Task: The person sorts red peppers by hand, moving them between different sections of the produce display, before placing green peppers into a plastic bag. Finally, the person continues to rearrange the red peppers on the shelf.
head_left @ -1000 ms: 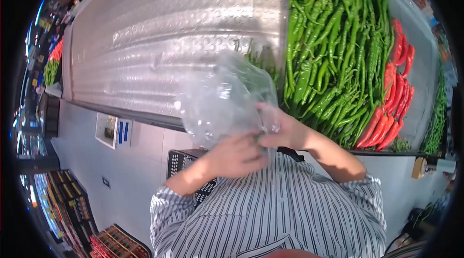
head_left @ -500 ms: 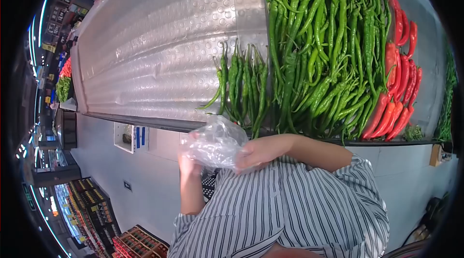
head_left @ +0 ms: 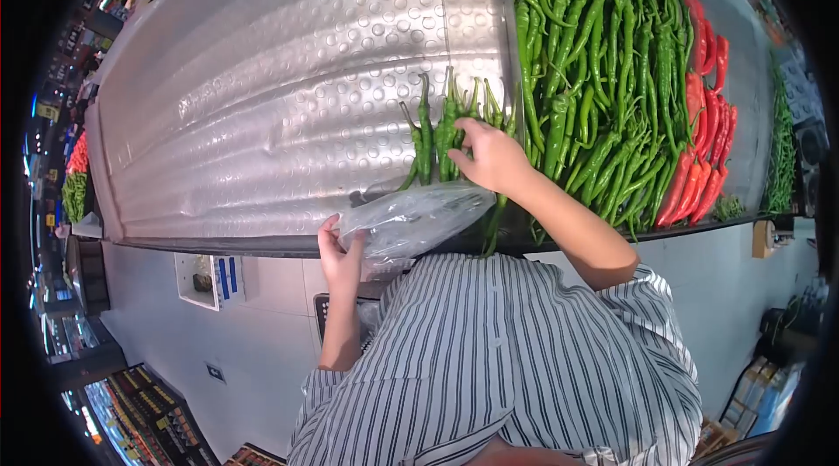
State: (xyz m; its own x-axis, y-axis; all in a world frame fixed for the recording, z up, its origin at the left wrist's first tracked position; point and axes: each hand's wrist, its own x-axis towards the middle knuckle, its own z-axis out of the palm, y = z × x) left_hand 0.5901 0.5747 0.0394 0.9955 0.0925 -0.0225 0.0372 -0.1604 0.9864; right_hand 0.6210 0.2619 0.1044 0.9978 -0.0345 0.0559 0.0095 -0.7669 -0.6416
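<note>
My left hand (head_left: 341, 252) is closed on a clear plastic bag (head_left: 419, 217) at the front edge of the display, its thumb and fingers pinching the bag's left side. The bag spreads to the right, beneath my other wrist. My right hand (head_left: 494, 156) is over a small group of long green chili peppers (head_left: 426, 138) lying on the silver lining. Its thumb and forefinger are apart, with their tips at the side of the chilies. Some of these chilies are hidden behind the hand and the bag.
A dense pile of green chilies (head_left: 603, 73) lies to the right, with red chilies (head_left: 712, 130) beyond it. Bubble-textured silver lining (head_left: 288, 99) covers the left of the display. Its dark front edge (head_left: 218, 247) runs before my body. A white box (head_left: 197, 281) stands below.
My right hand has let go of the bag and moved up to the small chili group. My left hand keeps the bag, now stretched out lower and flatter. The view has shifted slightly.
</note>
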